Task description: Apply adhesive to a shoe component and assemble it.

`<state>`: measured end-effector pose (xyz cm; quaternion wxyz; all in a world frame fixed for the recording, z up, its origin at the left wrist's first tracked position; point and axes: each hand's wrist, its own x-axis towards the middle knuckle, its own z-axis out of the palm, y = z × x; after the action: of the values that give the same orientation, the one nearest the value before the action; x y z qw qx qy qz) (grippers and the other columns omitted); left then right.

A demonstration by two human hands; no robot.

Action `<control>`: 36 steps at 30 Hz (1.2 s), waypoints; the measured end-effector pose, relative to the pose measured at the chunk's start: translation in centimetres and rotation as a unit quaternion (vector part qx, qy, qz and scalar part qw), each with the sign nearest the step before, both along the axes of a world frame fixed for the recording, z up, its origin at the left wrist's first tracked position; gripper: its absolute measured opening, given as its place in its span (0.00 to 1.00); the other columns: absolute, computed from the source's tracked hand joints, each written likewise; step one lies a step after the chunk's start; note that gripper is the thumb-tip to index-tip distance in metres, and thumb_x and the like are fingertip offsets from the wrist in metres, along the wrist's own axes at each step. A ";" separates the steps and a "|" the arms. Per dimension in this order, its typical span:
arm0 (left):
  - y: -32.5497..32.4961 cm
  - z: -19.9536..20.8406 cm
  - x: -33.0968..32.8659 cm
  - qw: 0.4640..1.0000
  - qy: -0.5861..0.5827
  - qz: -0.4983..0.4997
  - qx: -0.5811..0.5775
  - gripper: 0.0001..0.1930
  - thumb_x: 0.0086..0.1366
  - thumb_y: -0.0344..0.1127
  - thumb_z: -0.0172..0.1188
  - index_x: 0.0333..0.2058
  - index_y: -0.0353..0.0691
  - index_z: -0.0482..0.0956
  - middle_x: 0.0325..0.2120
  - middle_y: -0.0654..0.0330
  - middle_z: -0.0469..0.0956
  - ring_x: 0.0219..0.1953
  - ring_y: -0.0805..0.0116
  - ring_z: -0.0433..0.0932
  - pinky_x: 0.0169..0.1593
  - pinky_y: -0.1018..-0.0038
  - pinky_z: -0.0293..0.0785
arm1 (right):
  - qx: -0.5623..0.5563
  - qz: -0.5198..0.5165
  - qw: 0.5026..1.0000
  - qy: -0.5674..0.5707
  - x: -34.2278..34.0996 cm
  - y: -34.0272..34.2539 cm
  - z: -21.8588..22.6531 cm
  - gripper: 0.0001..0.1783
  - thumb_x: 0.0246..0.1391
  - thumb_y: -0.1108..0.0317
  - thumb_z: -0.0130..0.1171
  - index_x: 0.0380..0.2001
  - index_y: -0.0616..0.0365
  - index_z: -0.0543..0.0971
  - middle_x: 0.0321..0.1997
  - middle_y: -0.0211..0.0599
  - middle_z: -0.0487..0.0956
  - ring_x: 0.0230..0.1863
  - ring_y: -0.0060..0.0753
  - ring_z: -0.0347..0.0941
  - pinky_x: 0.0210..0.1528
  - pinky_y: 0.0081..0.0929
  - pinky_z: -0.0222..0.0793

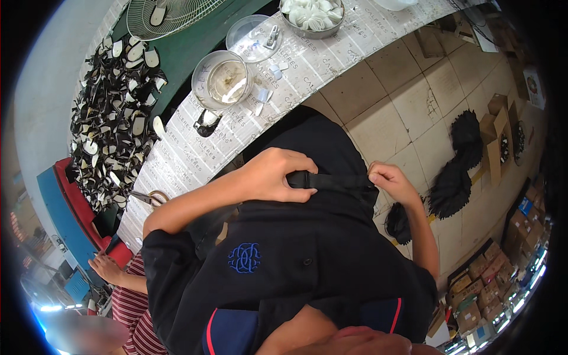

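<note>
A black strap or band (340, 180) is stretched across my lap, dark against my dark clothing. My left hand (275, 174) has its thumb and fingers curled around the strap's left part, where a small loop or fold shows. Pinched between the fingers of my right hand (391, 180) is the strap's other end. What the strap belongs to cannot be made out.
On the paper-covered table (177, 160) stand a clear plastic tub (222, 80), a metal bowl of white pieces (312, 15) and scissors (149, 198). A heap of black-and-white shoe parts (112, 118) lies left. Black bundles (452, 189) lie on the tiled floor.
</note>
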<state>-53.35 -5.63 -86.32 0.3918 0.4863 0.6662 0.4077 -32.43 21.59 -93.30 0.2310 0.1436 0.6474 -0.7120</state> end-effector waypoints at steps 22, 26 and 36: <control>1.5 2.0 -1.0 0.996 0.039 -0.075 0.022 0.14 0.52 0.36 0.69 0.35 0.35 0.81 0.25 0.56 0.77 0.23 0.58 0.77 0.27 0.67 0.74 | -0.057 -0.082 0.995 -0.022 -5.3 -5.8 4.8 0.14 0.69 0.63 0.50 0.33 0.62 0.73 0.25 0.32 0.78 0.25 0.20 0.73 0.32 0.19 0.70; 1.3 1.7 -1.5 0.993 0.067 -0.074 0.055 0.14 0.50 0.36 0.70 0.34 0.35 0.81 0.23 0.57 0.76 0.22 0.58 0.77 0.26 0.68 0.73 | 0.115 0.058 0.988 0.082 -5.3 -5.1 6.8 0.18 0.71 0.57 0.44 0.32 0.60 0.72 0.17 0.26 0.69 0.20 0.20 0.61 0.25 0.23 0.60; 1.3 2.4 -1.0 0.989 0.078 -0.074 0.105 0.13 0.49 0.35 0.71 0.32 0.35 0.82 0.18 0.59 0.73 0.20 0.61 0.75 0.23 0.69 0.70 | -0.091 -0.030 0.994 -0.057 -3.4 -4.2 8.3 0.21 0.72 0.54 0.40 0.30 0.58 0.68 0.21 0.23 0.64 0.20 0.14 0.57 0.25 0.15 0.60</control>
<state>-54.36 -4.31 -83.92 0.3146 0.6027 0.6105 0.4062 -35.85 17.35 -85.05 0.2583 0.1817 0.5614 -0.7649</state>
